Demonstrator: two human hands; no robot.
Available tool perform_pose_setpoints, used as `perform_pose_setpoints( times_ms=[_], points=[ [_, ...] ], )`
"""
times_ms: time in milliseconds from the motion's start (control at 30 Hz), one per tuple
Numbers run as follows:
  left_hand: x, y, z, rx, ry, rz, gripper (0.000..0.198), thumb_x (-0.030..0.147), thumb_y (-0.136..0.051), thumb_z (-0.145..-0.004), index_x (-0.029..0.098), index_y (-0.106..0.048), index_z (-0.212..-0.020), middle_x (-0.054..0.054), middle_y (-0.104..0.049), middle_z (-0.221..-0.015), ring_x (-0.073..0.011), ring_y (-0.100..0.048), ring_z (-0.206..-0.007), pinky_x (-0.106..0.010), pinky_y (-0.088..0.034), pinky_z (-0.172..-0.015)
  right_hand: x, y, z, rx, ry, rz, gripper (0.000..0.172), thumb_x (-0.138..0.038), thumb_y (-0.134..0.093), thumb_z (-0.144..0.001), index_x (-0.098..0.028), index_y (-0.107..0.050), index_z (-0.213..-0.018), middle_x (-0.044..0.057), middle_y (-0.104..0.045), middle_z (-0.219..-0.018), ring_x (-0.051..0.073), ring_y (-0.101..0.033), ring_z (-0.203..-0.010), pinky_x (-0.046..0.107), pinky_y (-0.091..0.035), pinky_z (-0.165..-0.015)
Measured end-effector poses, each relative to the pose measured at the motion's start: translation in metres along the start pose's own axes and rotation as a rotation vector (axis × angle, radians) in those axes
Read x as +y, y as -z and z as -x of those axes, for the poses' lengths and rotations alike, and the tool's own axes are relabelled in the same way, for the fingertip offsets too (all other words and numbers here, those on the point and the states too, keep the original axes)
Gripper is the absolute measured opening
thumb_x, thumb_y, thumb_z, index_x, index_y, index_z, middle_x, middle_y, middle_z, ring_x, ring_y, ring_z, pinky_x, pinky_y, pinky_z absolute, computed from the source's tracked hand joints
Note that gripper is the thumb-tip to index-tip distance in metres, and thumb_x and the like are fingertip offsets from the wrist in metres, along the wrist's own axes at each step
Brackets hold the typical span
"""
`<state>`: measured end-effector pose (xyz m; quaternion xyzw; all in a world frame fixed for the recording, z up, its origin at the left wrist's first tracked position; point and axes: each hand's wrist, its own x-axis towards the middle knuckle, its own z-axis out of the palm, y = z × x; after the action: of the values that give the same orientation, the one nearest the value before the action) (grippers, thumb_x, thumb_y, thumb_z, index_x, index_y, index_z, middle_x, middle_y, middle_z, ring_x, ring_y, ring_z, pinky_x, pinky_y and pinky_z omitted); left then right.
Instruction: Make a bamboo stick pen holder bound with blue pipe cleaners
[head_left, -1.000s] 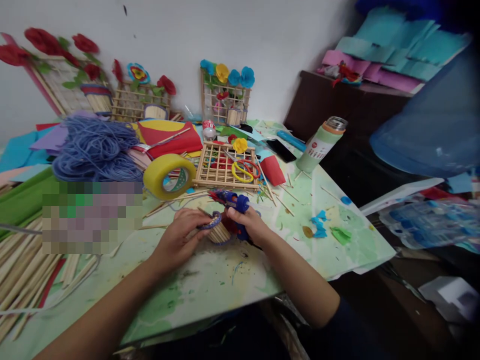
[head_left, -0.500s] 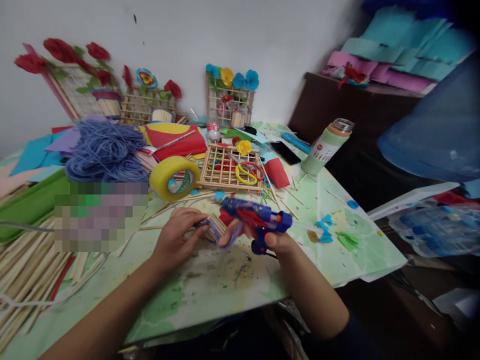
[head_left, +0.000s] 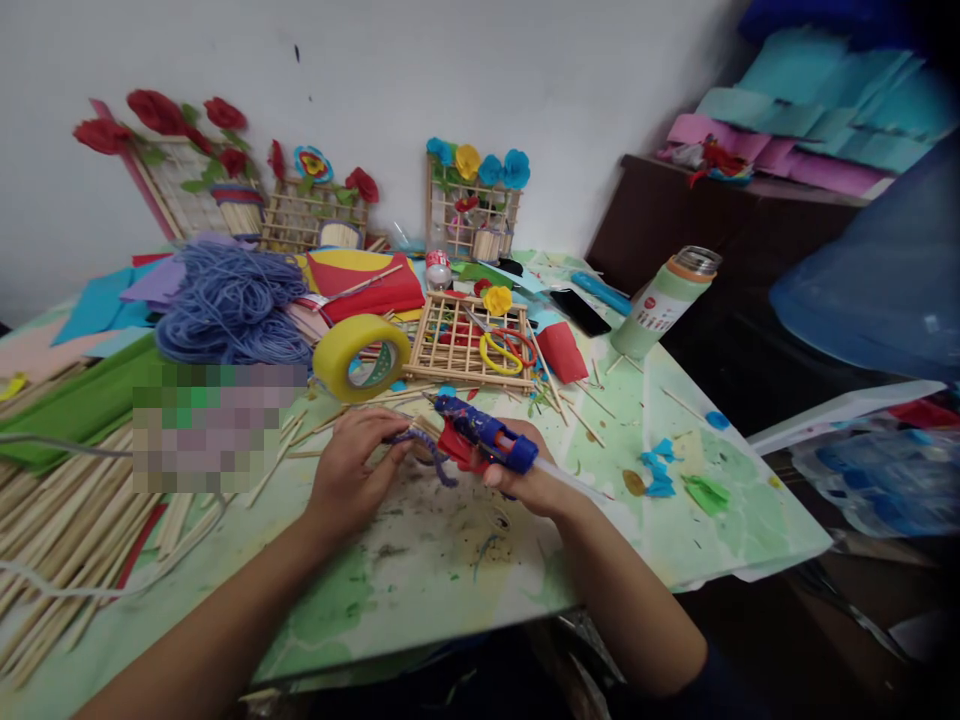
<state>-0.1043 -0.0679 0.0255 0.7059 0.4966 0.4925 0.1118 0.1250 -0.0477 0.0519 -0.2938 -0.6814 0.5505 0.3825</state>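
My left hand (head_left: 351, 465) pinches a small piece made of wooden sticks (head_left: 421, 428), mostly hidden by the fingers. Blue-purple yarn (head_left: 429, 446) runs along it, and a loose end hangs down on the right. My right hand (head_left: 536, 482) is wrapped round a blue and red hot glue gun (head_left: 484, 428), whose nozzle points left toward the sticks. A clear glue stick (head_left: 570, 482) juts from the gun's back end. Both hands are just above the green and white tablecloth (head_left: 420, 590).
Beyond my hands are a yellow tape roll (head_left: 330, 360) and a stick lattice (head_left: 450, 345) with scissors (head_left: 501, 352) on it. Blue yarn (head_left: 229, 300) and loose sticks (head_left: 82, 560) lie left. A bottle (head_left: 664, 305) and phone (head_left: 580, 312) stand and lie right. Decorated lattices (head_left: 472, 210) lean on the wall.
The glue gun has turned, so its glue stick now points back to the right and its handle is hidden. The yarn end hangs free of the right fingers. The view has shifted slightly.
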Motion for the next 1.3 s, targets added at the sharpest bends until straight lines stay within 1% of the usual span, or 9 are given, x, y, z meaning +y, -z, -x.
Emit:
perform_pose_setpoints(
  times_ms=[133, 400, 633, 833, 1033, 1300],
  points=[
    [-0.0048, 0.0005, 0.0009, 0.02, 0.011, -0.063, 0.016, 0.024, -0.064, -0.079, 0.022, -0.069, -0.094, -0.006, -0.069, -0.096, -0.022, -0.061, -0.095, -0.036, -0.045, -0.089, -0.0037, 0.0007, -0.0005, 0.008, 0.086, 0.178, 0.055, -0.073, -0.06, -0.066, -0.018, -0.056, -0.069, 0.001, -0.053, -0.064, 0.013, -0.046, -0.058, 0.026, -0.035, -0.054],
    [-0.0072, 0.0029, -0.0005, 0.027, -0.013, -0.105, 0.016, 0.024, -0.061, -0.082, 0.015, -0.067, -0.094, -0.009, -0.068, -0.095, -0.0212, -0.062, -0.094, -0.036, -0.047, -0.087, -0.0037, 0.0035, 0.0, -0.073, 0.045, 0.297, 0.061, -0.078, -0.051, -0.068, -0.017, -0.053, -0.064, 0.0, -0.048, -0.061, 0.011, -0.042, -0.057, 0.024, -0.032, -0.052],
    [-0.006, 0.0029, -0.0003, 0.02, -0.04, -0.113, 0.016, 0.023, -0.061, -0.082, 0.016, -0.067, -0.095, -0.008, -0.068, -0.096, -0.0212, -0.062, -0.094, -0.037, -0.048, -0.087, -0.0032, 0.0032, -0.0009, -0.084, 0.018, 0.325, 0.058, -0.074, -0.054, -0.069, -0.017, -0.048, -0.062, -0.002, -0.042, -0.058, 0.01, -0.038, -0.056, 0.024, -0.029, -0.052],
    [-0.006, 0.0025, -0.0003, 0.02, -0.048, -0.127, 0.016, 0.023, -0.061, -0.082, 0.016, -0.067, -0.096, -0.008, -0.068, -0.097, -0.0213, -0.062, -0.096, -0.036, -0.048, -0.087, -0.0003, 0.0028, -0.0006, -0.118, 0.028, 0.326, 0.056, -0.073, -0.054, -0.071, -0.017, -0.048, -0.063, -0.002, -0.041, -0.06, 0.01, -0.036, -0.056, 0.024, -0.029, -0.052],
    [-0.0055, 0.0026, 0.0003, 0.013, -0.068, -0.12, 0.015, 0.022, -0.062, -0.082, 0.017, -0.066, -0.096, -0.007, -0.068, -0.096, -0.0208, -0.062, -0.095, -0.036, -0.048, -0.086, 0.0005, 0.0022, -0.0009, -0.12, 0.012, 0.306, 0.057, -0.073, -0.055, -0.07, -0.018, -0.045, -0.061, -0.003, -0.038, -0.058, 0.01, -0.034, -0.056, 0.024, -0.027, -0.051],
    [-0.0063, 0.0036, 0.0, 0.015, -0.093, -0.117, 0.015, 0.021, -0.063, -0.081, 0.018, -0.065, -0.096, -0.007, -0.068, -0.095, -0.0206, -0.062, -0.094, -0.037, -0.048, -0.085, -0.0022, 0.0018, -0.001, -0.137, 0.028, 0.307, 0.055, -0.071, -0.055, -0.071, -0.018, -0.047, -0.061, -0.003, -0.04, -0.058, 0.01, -0.034, -0.055, 0.025, -0.028, -0.051]
  ],
)
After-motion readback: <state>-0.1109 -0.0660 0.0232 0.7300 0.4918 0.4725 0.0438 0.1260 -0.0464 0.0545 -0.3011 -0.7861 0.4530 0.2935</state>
